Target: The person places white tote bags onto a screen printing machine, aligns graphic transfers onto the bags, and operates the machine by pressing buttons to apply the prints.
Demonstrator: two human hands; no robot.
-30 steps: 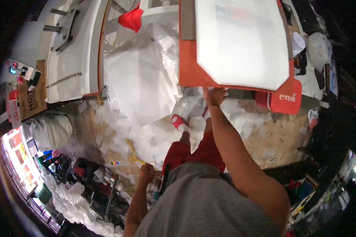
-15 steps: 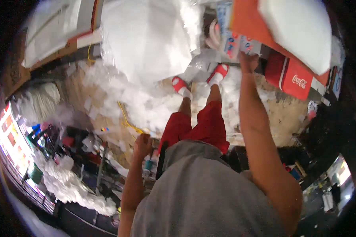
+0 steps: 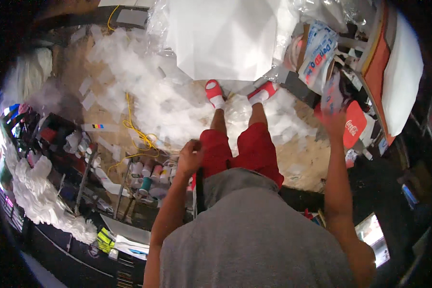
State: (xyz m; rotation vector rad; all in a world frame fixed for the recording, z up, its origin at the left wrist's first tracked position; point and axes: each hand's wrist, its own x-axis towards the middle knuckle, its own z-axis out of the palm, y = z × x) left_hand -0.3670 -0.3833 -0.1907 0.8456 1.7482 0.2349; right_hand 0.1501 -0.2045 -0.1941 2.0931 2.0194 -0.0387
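Observation:
My right hand (image 3: 333,123), smeared by motion, is raised at the right beside a red cooler-like box (image 3: 354,126). A thin clear plastic bag (image 3: 332,93) with blue and red print rises from its closed fingers. Just beyond lies a larger stack of similar printed plastic bags (image 3: 318,57). My left hand (image 3: 191,156) hangs by my left thigh with fingers curled in, and nothing shows in it. In front of my feet stands a big white block-like thing (image 3: 225,38) with clear plastic wrap (image 3: 159,29) around its sides.
White scraps (image 3: 125,67) litter the tan floor around my red slides (image 3: 213,90). A yellow cord (image 3: 129,122) lies coiled at the left, near several thread spools (image 3: 146,185). A white bundle (image 3: 38,197) sits at the far left. A white-and-orange panel (image 3: 398,77) leans at the right.
My right hand has drawn back toward me and to the right, with a printed plastic bag. My left hand has shifted slightly right and up. The view has turned, moving the white block rightward.

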